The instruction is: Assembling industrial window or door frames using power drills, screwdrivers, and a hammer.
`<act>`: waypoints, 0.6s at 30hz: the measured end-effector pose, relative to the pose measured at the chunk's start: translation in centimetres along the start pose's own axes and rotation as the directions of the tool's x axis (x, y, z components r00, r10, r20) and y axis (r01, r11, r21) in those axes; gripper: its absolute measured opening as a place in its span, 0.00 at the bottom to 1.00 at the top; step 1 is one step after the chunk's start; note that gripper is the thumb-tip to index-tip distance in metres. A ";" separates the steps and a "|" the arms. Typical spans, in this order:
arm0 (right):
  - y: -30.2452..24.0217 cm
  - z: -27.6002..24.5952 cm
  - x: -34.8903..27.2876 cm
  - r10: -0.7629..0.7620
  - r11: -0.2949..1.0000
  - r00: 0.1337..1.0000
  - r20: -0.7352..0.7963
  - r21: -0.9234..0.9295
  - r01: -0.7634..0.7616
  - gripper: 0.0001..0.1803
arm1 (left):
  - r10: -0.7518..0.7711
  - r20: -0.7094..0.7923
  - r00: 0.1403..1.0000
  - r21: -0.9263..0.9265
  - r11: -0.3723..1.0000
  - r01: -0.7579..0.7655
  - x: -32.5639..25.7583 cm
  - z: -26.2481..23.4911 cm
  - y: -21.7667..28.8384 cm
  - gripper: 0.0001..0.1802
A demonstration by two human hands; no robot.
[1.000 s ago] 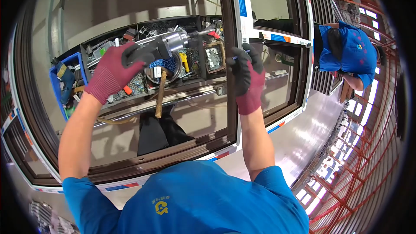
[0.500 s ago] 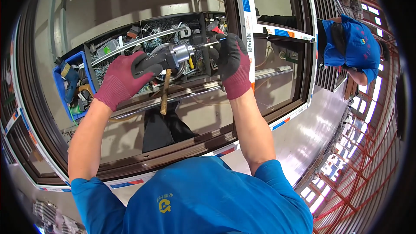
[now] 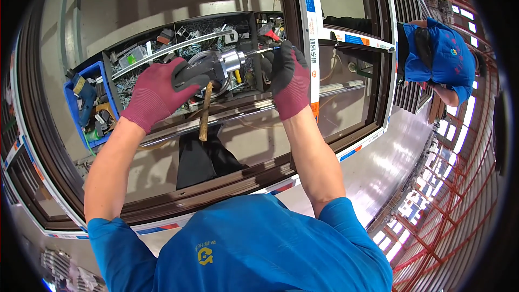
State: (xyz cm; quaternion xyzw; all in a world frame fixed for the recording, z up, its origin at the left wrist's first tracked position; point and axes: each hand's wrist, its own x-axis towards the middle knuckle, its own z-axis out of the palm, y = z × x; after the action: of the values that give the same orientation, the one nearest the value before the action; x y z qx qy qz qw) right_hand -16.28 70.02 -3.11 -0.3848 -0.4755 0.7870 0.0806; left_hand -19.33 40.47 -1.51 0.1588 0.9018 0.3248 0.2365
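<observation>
My left hand (image 3: 162, 89), in a maroon and dark grey glove, is closed around a power drill (image 3: 232, 61) with a silver chuck. A thin bit (image 3: 263, 51) points right from it, toward the brown frame bar. My gloved right hand (image 3: 292, 78) is closed at the bit's tip, beside the bar; whatever its fingers pinch is too small or hidden to name. A brown stick-like piece (image 3: 205, 112) hangs or lies just below the drill, and I cannot tell if it belongs to it.
Around my arms runs a brown window frame (image 3: 238, 185) with white protective strips. Inside its opening, lower down, sit a dark tray (image 3: 175, 20) of screws and fittings and a blue bin (image 3: 73, 105) of tools. A person in blue (image 3: 446, 57) works at the right.
My left hand and the drill have shifted slightly right and up, bringing the chuck closer to my right hand. My right hand has barely moved.
</observation>
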 end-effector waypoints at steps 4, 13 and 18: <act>0.3 0.7 0.6 -0.054 0.997 0.988 -0.143 -0.053 0.047 0.14 | 0.031 -0.007 0.999 0.055 0.998 -0.031 0.5 0.7 0.0 0.36; 0.3 0.4 1.6 0.058 0.993 0.986 -0.157 -0.095 -0.074 0.16 | 0.080 -0.081 0.993 0.149 0.986 -0.068 1.4 1.3 -0.3 0.37; 1.1 -0.8 3.3 0.106 0.994 0.993 -0.055 -0.017 -0.107 0.17 | 0.030 0.015 0.999 0.139 0.990 -0.032 3.2 1.2 0.4 0.40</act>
State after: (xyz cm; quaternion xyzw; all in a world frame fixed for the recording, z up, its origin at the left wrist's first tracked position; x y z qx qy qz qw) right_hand -17.71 71.56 -5.95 -0.4317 -0.4599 0.7745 0.0475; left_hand -21.34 42.76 -3.10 0.1910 0.9182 0.2636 0.2259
